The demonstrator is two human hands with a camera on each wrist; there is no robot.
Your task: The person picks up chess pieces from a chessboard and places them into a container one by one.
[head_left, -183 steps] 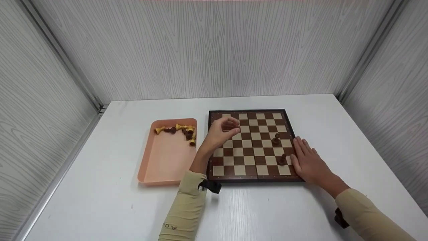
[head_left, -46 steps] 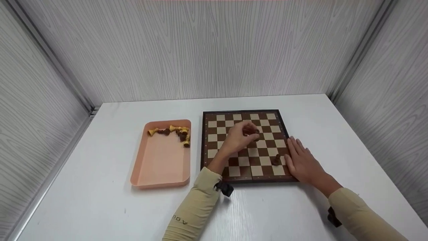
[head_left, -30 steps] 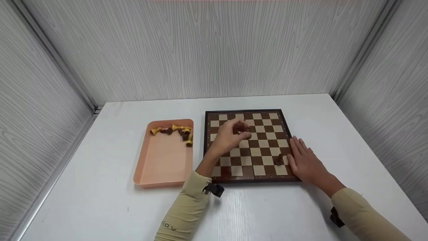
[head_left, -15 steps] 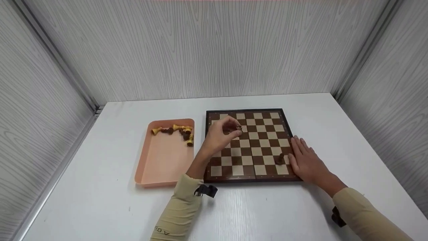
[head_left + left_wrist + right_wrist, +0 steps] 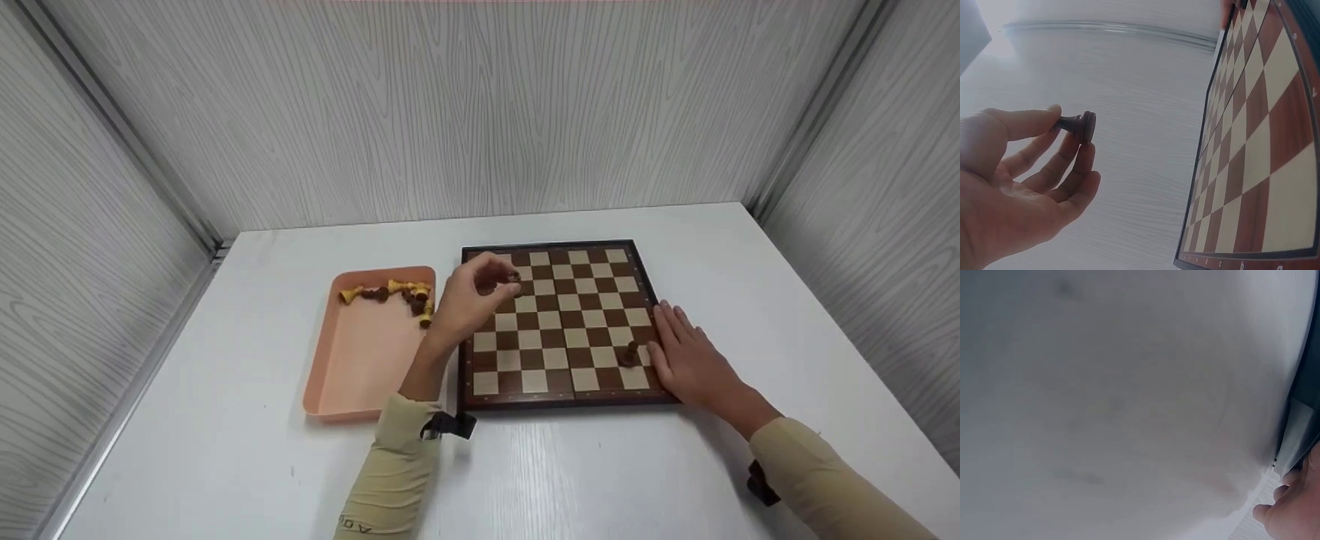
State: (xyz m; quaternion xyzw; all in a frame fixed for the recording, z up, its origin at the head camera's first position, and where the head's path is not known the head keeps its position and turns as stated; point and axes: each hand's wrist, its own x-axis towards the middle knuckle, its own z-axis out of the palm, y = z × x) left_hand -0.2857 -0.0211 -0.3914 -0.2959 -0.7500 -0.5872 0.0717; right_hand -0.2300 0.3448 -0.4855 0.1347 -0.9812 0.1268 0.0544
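My left hand (image 5: 469, 298) pinches a dark brown chess piece (image 5: 1081, 126) between thumb and fingertips, over the left part of the chessboard (image 5: 564, 340). In the left wrist view the piece lies sideways with its round base pointing right, and its head is hidden behind the thumb and fingers. One dark chess piece (image 5: 629, 355) stands upright on the board near the front right corner. Close beside it, my right hand (image 5: 694, 365) lies with straight fingers along the board's right edge. The right wrist view shows those fingers against the board's dark side.
A pink tray (image 5: 367, 375) stands left of the board, with several yellow and dark chess pieces (image 5: 409, 288) lying at its far end. All of this sits on a white table (image 5: 225, 450) enclosed by pale wood-grain walls (image 5: 480, 112).
Earlier two dark pieces stood on the board's right side. My left hand has taken the farther one and carried it left towards the tray. The right hand stays at the edge.
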